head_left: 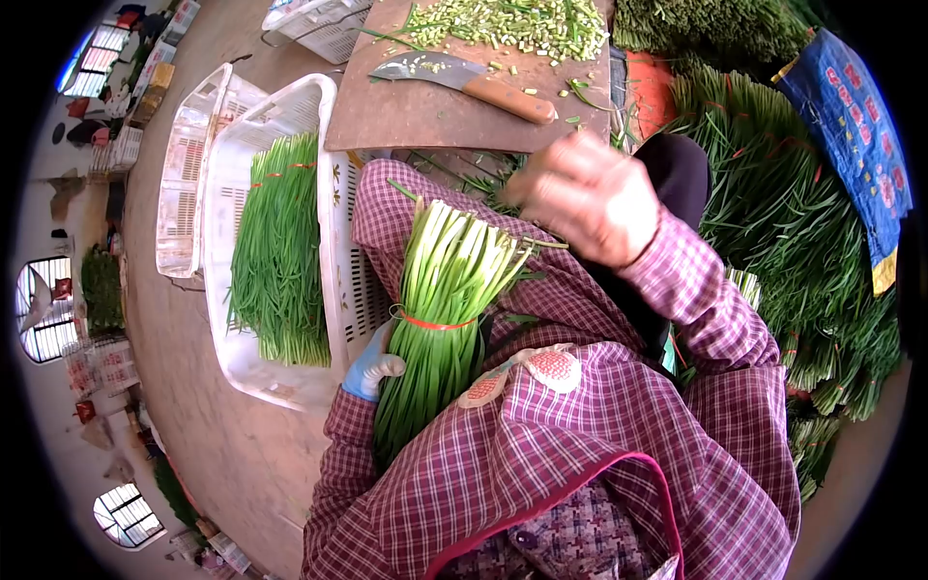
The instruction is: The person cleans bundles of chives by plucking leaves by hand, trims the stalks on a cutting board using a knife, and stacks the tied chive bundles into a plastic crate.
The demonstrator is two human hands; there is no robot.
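Note:
My left hand (373,369), partly covered in pale blue, is closed around a bunch of green chives (435,290). The bunch stands tilted over my lap, its pale cut ends upward, and a red band (437,323) circles its stems. A few loose stalks stick out near the top. Up and to the right of the bunch, my right hand (594,198) is raised just below the board's edge. Motion smears its fingers, so whether it holds anything is unclear. A knife (464,85) with a wooden handle lies on the brown cutting board (387,116), apart from both hands.
Chopped stem ends (522,27) are heaped at the board's far side. On my left stands a white plastic crate (275,389) with banded chives (275,251) inside, beside another crate (184,184). Large piles of chives (773,184) and a blue sack (851,135) lie on the right.

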